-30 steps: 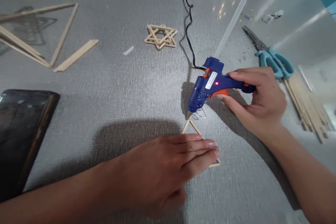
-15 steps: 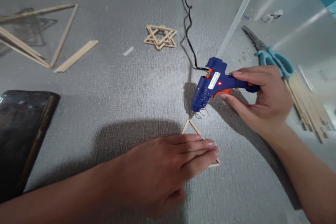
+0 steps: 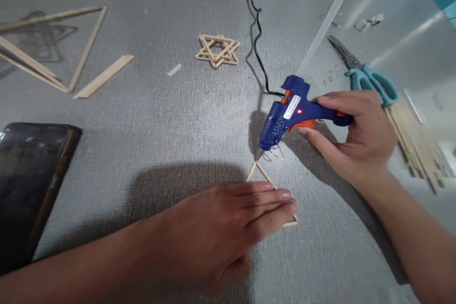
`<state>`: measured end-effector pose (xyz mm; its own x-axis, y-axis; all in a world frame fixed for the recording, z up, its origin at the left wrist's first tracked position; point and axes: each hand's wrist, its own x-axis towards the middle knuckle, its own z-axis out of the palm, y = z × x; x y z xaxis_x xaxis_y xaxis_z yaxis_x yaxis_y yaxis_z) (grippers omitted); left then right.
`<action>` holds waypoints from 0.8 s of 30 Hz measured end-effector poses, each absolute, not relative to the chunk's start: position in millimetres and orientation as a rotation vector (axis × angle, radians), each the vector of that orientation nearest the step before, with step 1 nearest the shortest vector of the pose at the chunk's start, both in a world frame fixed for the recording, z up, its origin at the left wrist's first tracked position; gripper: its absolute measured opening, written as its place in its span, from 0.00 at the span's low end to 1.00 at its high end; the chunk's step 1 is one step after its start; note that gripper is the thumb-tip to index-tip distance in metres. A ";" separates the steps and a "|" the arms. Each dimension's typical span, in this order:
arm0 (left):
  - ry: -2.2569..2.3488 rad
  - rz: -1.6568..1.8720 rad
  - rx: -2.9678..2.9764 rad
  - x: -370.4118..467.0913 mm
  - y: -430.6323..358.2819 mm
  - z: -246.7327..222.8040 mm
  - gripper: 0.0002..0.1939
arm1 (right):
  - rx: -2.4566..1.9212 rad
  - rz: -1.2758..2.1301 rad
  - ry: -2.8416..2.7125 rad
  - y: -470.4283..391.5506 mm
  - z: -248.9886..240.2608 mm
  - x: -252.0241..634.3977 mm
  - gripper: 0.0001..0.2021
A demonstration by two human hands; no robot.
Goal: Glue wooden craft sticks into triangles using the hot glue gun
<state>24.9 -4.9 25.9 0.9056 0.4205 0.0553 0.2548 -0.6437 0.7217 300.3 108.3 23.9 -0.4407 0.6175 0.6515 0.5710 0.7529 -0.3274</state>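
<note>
A small triangle of thin wooden sticks (image 3: 264,171) lies on the table, its top corner pointing away from me. My left hand (image 3: 245,211) covers most of it, fingers together and pressing it down, so only the top corner and the lower right corner show. In my right hand (image 3: 359,128) is a blue hot glue gun (image 3: 281,121), held by its handle with the thumb at the orange trigger. Its metal nozzle meets the triangle's top corner or hovers just over it; I cannot tell which. A red light glows on its body, and a translucent glue stick (image 3: 324,28) juts from its back.
A six-pointed stick star (image 3: 218,51) lies beyond the triangle, left of the black cord (image 3: 257,42). Teal-handled scissors (image 3: 372,80) and loose sticks (image 3: 418,145) are at right. A phone (image 3: 32,185) lies left, below a larger stick frame (image 3: 87,50).
The glue gun has tilted slightly, its nozzle tip shifting a little left and its back end a little right. My left hand and the triangle have stayed put.
</note>
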 end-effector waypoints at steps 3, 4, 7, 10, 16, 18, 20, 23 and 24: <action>0.487 0.273 2.318 25.0 -5.6 26.1 0.38 | -0.863 0.058 -2.175 108.7 25.1 300.2 0.27; 0.488 0.270 2.317 25.0 -5.9 26.2 0.38 | -0.864 0.052 -2.175 108.7 25.2 300.3 0.27; 0.489 0.273 2.299 24.8 -6.1 26.2 0.39 | -0.903 0.059 -2.170 107.8 25.4 300.7 0.26; 0.481 0.271 2.289 24.8 -5.6 26.4 0.40 | -0.947 0.089 -2.165 106.0 26.2 300.0 0.26; 0.484 0.254 2.297 24.8 -5.3 27.0 0.37 | -0.901 0.101 -2.164 106.2 26.5 295.4 0.26; 0.480 0.258 2.301 24.9 -5.5 26.7 0.37 | -0.841 0.088 -2.158 107.9 24.9 295.0 0.26; 0.479 0.257 2.300 24.9 -5.6 26.4 0.39 | -0.800 0.071 -2.153 109.5 23.2 295.4 0.25; 0.487 0.245 2.283 24.7 -5.5 26.9 0.40 | -0.810 0.062 -2.171 110.1 22.0 296.3 0.24; 0.493 0.241 2.277 24.7 -5.4 27.4 0.40 | -0.813 0.065 -2.173 109.8 21.8 296.5 0.24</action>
